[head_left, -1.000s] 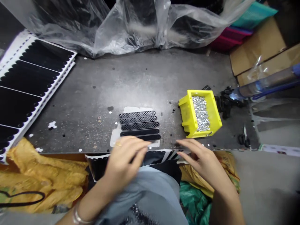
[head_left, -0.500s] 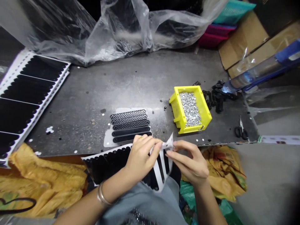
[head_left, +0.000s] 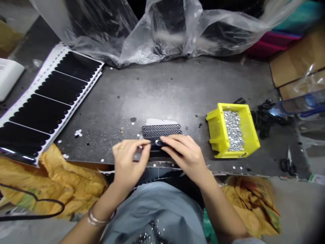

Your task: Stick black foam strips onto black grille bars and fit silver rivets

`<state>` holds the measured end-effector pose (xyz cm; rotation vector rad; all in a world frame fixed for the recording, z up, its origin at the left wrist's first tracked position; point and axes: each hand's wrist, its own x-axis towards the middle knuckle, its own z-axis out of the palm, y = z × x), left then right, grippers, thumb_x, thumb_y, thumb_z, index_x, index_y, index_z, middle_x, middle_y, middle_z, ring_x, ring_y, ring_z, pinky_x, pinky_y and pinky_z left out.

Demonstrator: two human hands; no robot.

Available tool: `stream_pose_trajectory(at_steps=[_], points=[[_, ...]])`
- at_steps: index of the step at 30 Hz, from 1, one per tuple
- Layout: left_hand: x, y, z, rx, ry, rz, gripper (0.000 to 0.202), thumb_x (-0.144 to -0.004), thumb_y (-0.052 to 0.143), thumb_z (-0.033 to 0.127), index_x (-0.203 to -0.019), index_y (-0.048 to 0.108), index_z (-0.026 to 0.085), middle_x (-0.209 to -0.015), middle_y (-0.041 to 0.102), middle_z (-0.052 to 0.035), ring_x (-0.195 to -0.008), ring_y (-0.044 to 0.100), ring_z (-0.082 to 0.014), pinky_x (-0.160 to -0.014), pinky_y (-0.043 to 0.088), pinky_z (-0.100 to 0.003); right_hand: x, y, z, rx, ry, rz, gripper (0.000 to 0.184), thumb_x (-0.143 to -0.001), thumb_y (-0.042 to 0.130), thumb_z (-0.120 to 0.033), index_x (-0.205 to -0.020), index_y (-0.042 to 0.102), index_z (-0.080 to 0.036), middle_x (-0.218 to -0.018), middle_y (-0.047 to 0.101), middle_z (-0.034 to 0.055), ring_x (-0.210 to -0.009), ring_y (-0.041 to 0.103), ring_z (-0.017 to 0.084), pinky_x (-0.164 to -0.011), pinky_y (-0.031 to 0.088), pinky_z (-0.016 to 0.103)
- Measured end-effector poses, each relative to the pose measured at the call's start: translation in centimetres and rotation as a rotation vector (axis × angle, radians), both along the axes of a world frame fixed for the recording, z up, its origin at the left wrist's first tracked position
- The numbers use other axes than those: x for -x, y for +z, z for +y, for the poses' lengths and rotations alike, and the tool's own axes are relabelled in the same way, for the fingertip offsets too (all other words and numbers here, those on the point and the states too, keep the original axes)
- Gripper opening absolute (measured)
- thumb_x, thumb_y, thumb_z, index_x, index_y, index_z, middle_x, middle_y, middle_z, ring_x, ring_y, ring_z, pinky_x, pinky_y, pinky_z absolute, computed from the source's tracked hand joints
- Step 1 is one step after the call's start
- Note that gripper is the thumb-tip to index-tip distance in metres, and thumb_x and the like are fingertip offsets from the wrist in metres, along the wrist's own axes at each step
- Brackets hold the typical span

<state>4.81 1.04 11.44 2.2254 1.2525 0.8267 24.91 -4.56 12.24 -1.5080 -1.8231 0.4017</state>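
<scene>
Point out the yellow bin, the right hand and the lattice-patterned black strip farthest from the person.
Yellow bin (head_left: 217,130): head view, left outer wall.
Right hand (head_left: 187,152): head view, back of the hand.
Black strip (head_left: 161,128): head view, middle of its lattice.

One left hand (head_left: 129,159), one right hand (head_left: 187,154), one yellow bin (head_left: 217,131), one pair of scissors (head_left: 288,162); at least three black strips (head_left: 161,128), partly hidden.

Small-parts workshop, scuffed dark workbench (head_left: 162,88), yellow bin (head_left: 214,130) of metal bits (head_left: 233,130), scissors (head_left: 288,164), cardboard (head_left: 297,61)
</scene>
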Motion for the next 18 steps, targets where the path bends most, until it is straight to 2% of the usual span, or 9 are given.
stream_pose_trajectory(at_steps=[2,4,7,11,18], points=[[1.6,-0.4,1.8,0.083,0.061,0.030,0.009,-0.100,0.063,0.028,-0.100,0.072,0.028,-0.096,0.080,0.0011,-0.092,0.070,-0.0215,-0.097,0.035,-0.043,0.8,-0.8,2.2,-0.005,0.103,-0.054,0.020,-0.103,0.061,-0.023,-0.119,0.073,-0.024,-0.113,0.076,0.0065,-0.098,0.069,0.019,-0.086,0.053,0.038],[2.4,-1.0,2.8,0.179,0.045,0.029,0.012,-0.100,0.062,0.031,-0.096,0.073,0.028,-0.094,0.080,0.0022,-0.091,0.069,-0.0216,-0.096,0.036,-0.043,1.1,-1.0,3.3,0.003,0.158,-0.084,0.015,-0.103,0.061,-0.025,-0.108,0.075,-0.021,-0.110,0.077,0.0064,-0.094,0.067,0.019,-0.086,0.051,0.038],[2.3,-1.6,3.1,0.268,0.040,-0.006,0.016,-0.100,0.061,0.033,-0.092,0.074,0.029,-0.093,0.080,0.0028,-0.092,0.069,-0.0214,-0.096,0.036,-0.043,0.9,-0.7,3.6,0.026,0.188,-0.111,0.015,-0.103,0.060,-0.024,-0.109,0.074,-0.021,-0.111,0.076,0.0067,-0.093,0.065,0.019,-0.085,0.050,0.038],[1.9,-1.6,2.9,0.318,0.063,-0.060,0.016,-0.097,0.063,0.032,-0.088,0.075,0.029,-0.088,0.079,0.0030,-0.090,0.069,-0.0209,-0.097,0.036,-0.042,0.8,-0.3,3.6,0.042,0.203,-0.121,0.014,-0.102,0.062,-0.022,-0.110,0.074,-0.019,-0.111,0.076,0.0075,-0.093,0.063,0.019,-0.083,0.049,0.037],[1.7,-1.7,3.4,0.345,0.066,-0.090,0.016,-0.094,0.063,0.031,-0.083,0.074,0.027,-0.084,0.079,0.0027,-0.086,0.068,-0.0205,-0.098,0.037,-0.043,0.8,-1.0,3.5,0.022,0.201,-0.070,0.014,-0.102,0.063,-0.021,-0.111,0.073,-0.022,-0.111,0.076,0.0065,-0.093,0.064,0.018,-0.082,0.049,0.037]])
